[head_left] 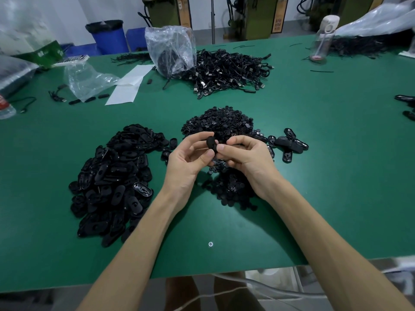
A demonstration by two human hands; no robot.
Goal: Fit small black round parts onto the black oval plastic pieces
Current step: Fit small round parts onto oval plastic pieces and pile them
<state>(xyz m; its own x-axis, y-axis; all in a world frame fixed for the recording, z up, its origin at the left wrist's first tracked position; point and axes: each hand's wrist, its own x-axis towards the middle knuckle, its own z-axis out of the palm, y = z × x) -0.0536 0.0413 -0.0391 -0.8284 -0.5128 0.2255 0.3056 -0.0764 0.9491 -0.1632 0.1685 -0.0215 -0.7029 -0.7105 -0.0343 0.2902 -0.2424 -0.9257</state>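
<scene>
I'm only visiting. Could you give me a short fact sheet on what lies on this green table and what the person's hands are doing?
Surface: green table
Left hand: pinches a black piece at the fingertips
Right hand: pinches the same black piece from the other side
Left of the hands: pile of oval pieces
Behind and under the hands: heap of small round parts
Right of the hands: loose oval pieces, set apart
Far side: cable heap, plastic bag

Glossy black plastic oval pieces [112, 182] on a matt green table [314, 176]; crinkled clear plastic bag [170, 50].
</scene>
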